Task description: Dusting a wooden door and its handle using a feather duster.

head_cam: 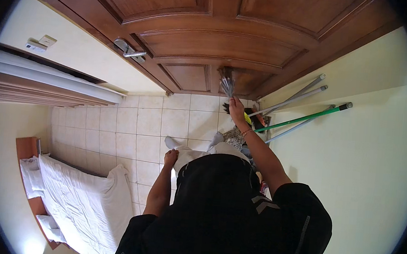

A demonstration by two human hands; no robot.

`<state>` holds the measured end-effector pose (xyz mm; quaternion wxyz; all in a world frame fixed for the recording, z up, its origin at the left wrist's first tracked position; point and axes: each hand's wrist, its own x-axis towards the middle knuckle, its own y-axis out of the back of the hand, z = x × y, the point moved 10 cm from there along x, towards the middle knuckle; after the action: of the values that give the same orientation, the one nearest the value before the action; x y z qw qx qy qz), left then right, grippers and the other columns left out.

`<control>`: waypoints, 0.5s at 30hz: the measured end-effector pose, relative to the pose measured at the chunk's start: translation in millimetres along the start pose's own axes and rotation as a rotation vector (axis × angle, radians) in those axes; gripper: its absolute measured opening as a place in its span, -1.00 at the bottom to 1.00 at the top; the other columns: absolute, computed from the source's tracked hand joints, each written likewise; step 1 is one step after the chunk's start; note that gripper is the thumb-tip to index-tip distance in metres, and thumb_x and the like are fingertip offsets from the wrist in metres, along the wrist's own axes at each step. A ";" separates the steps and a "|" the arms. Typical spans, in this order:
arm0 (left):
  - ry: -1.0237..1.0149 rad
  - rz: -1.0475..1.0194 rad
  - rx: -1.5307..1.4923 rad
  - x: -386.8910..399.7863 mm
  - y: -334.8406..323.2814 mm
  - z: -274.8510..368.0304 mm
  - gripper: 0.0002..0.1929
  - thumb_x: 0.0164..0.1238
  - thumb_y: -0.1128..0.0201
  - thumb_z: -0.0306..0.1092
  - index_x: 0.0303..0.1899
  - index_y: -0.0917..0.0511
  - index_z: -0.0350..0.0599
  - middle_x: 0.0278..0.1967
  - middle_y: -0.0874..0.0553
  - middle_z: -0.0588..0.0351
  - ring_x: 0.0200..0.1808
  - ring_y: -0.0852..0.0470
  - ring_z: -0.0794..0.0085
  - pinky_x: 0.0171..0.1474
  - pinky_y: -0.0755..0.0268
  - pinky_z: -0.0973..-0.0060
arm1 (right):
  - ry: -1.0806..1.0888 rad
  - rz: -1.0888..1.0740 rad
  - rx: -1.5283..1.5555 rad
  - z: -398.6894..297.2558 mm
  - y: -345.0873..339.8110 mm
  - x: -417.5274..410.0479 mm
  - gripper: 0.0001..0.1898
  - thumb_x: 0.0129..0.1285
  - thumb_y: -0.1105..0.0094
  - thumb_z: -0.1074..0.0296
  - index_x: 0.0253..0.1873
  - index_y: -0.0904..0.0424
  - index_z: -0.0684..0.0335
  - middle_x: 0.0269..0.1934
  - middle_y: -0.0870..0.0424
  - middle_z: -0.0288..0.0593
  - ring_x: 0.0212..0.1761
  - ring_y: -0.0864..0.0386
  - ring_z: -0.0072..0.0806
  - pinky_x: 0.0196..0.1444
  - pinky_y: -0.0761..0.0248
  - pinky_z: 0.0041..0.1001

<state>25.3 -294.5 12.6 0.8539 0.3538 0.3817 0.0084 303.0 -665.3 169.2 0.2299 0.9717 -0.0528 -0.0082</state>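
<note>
My right hand is closed around the narrow end of a feather duster. The duster's splayed grey shafts reach forward, and its dark tip touches the lower right panel of a brown wooden door. My left hand is by my left knee, against my light trousers; its fingers look curled, but whether they grip the cloth is hidden. Below my right forearm a string mop head lies on the floor, partly covered by the arm.
Mop and broom poles, one of them green, lean on the right wall. A metal door handle juts out at the left. Light floor tiles run towards a bed with white bedding. A curtain hangs at left.
</note>
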 end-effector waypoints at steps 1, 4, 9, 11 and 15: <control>0.005 0.005 -0.001 3.3 -2.3 -11.6 -0.64 0.28 0.00 -0.02 -0.22 -0.63 -0.06 -0.11 -0.65 -0.17 -0.05 -0.58 -0.08 0.01 -0.38 0.14 | 0.001 -0.005 0.004 -5.0 0.8 -1.6 -0.74 0.33 0.10 0.25 -0.17 -0.47 0.34 -0.28 -0.55 0.24 -0.24 -0.49 0.16 -0.20 -0.36 -0.11; 0.050 0.008 -0.036 13.7 -5.6 -30.8 -0.60 0.28 0.02 0.00 -0.20 -0.63 -0.09 -0.12 -0.65 -0.17 -0.05 -0.58 -0.07 0.01 -0.38 0.14 | -0.044 -0.077 -0.174 -6.6 -1.2 -5.3 -0.75 0.31 0.11 0.27 -0.15 -0.47 0.36 -0.32 -0.54 0.22 -0.24 -0.49 0.13 -0.17 -0.37 -0.12; 0.031 0.004 -0.130 20.2 -10.1 -25.0 -0.53 0.26 0.03 0.03 -0.23 -0.65 -0.21 -0.22 -0.68 -0.21 -0.12 -0.61 -0.08 -0.01 -0.40 0.15 | 0.034 -0.072 -0.208 -10.2 10.1 -11.6 -0.74 0.29 0.07 0.29 -0.10 -0.50 0.34 -0.28 -0.55 0.17 -0.27 -0.53 0.05 -0.17 -0.42 -0.15; -0.062 0.023 -0.085 20.9 -8.3 -25.9 -0.54 0.27 0.03 0.02 -0.24 -0.65 -0.21 -0.24 -0.68 -0.21 -0.13 -0.62 -0.08 -0.02 -0.41 0.15 | 0.039 -0.064 -0.299 -15.4 13.6 -14.3 -0.75 0.28 0.05 0.30 -0.08 -0.51 0.32 -0.25 -0.55 0.16 -0.25 -0.54 0.04 -0.16 -0.44 -0.15; 0.107 0.052 -0.346 28.8 -15.7 -57.6 -0.55 0.29 0.05 -0.01 -0.25 -0.66 -0.21 -0.27 -0.69 -0.19 -0.14 -0.63 -0.06 -0.04 -0.42 0.16 | 0.080 -0.060 -0.511 -32.4 22.8 -12.5 -0.72 0.27 -0.01 0.32 0.00 -0.57 0.28 -0.16 -0.57 0.15 -0.23 -0.59 0.01 -0.19 -0.51 -0.19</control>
<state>3.8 -263.6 -42.0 0.8800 0.2104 0.4100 0.1150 289.6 -669.8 208.2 0.4696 0.8828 -0.0111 0.0103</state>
